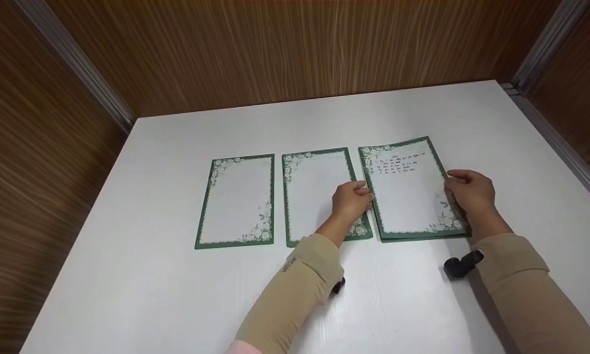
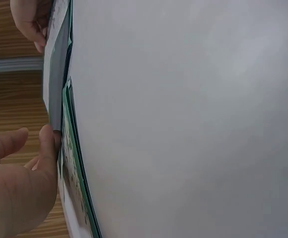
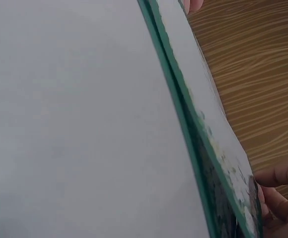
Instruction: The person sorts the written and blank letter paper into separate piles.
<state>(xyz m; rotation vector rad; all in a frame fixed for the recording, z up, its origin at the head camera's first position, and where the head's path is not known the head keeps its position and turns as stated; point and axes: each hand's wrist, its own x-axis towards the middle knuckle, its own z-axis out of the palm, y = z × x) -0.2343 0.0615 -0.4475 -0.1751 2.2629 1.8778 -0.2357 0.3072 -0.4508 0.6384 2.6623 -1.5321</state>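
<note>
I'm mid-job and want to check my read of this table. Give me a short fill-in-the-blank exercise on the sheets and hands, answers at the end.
1. In the head view, the handwriting on the written sheet is in its ____ half, not its lower one.
2. The right hand pinches the written sheet by its ____ edge.
3. The left hand reaches over the ____ sheet in the row of three.
4. The outer border of the left sheet is ____ in colour.

Missing words: upper; right; middle; green.
</note>
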